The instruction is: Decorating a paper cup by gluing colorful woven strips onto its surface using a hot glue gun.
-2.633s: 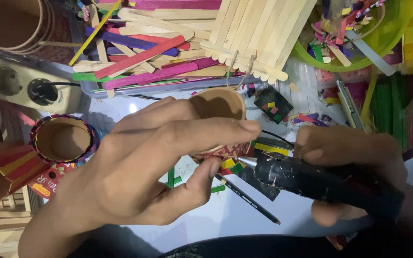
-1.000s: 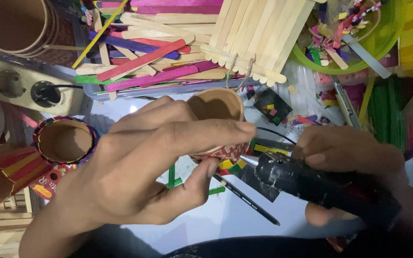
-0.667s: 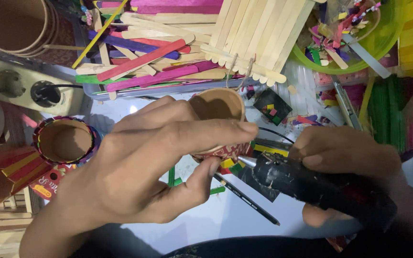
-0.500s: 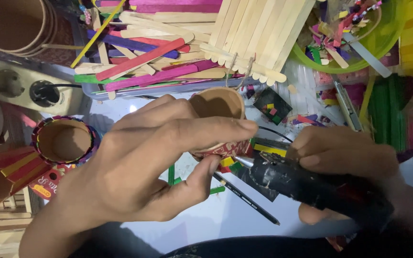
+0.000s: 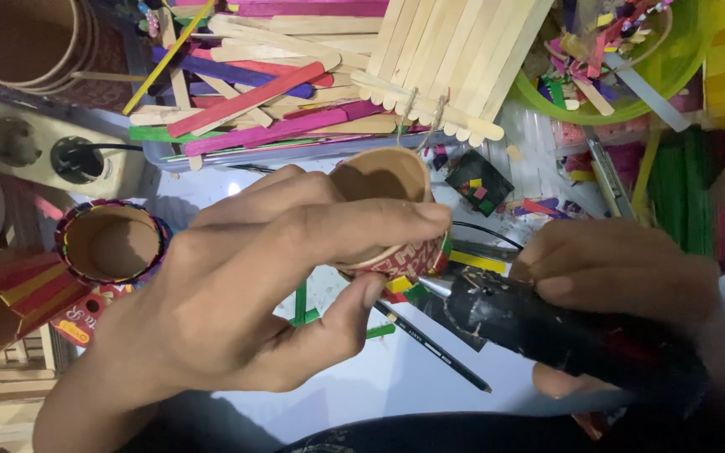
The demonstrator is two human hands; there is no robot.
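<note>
Presently the left hand [image 5: 245, 302] clasps a paper cup [image 5: 383, 210], fingers over its rim, thumb beneath. The right hand [image 5: 623, 277] is clenched round a black glue gun [image 5: 539, 323], nozzle touching the cup's side just beside the thumb. Coloured pieces already cover that lower wall; how much remains bare is hidden.

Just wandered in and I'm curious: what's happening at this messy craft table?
A person's left hand holds a small cardboard cup over the table. The right hand has a grip on a black glue gun, its nozzle at the cup's lower edge. Coloured craft sticks, a pencil and a second cup lie around.
</note>
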